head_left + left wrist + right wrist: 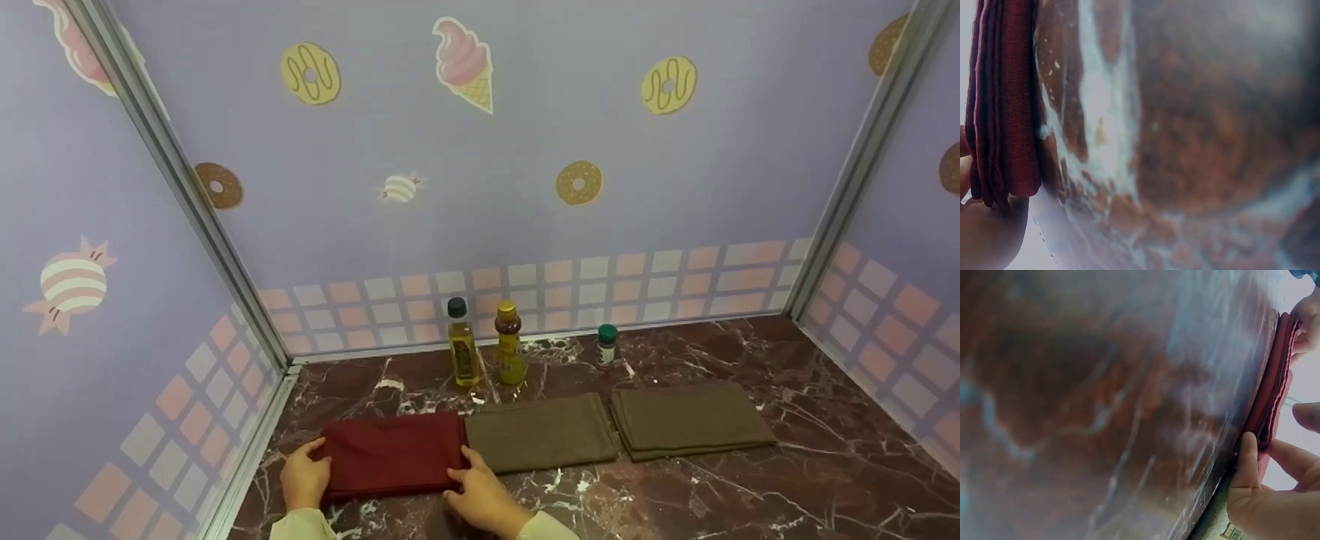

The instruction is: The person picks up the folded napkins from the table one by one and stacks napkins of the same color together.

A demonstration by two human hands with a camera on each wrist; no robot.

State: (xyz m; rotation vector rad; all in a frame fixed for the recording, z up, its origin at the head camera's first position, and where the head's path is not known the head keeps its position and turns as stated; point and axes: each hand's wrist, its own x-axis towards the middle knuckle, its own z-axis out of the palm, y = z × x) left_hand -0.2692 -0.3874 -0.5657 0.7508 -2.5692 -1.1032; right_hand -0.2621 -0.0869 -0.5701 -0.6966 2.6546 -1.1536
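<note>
A folded dark red cloth (394,454) lies on the marbled table, its stacked layers (1002,101) seen edge-on in the left wrist view. At its left end my left hand (306,476) touches the edge with its fingers. My right hand (484,491) rests against the right end. In the right wrist view, the right fingers (1248,461) press the cloth's corner while the thumb (1307,416) stands apart from it. Right beside the red cloth lies a folded olive-brown cloth (540,435), and a second olive-brown cloth (690,420) lies farther right.
Behind the cloths stand an oil bottle with a dark cap (463,352), a yellow-capped bottle (510,349) and a small green-capped jar (607,346). Patterned lilac walls (510,240) enclose the marbled table (675,495) at the back and both sides.
</note>
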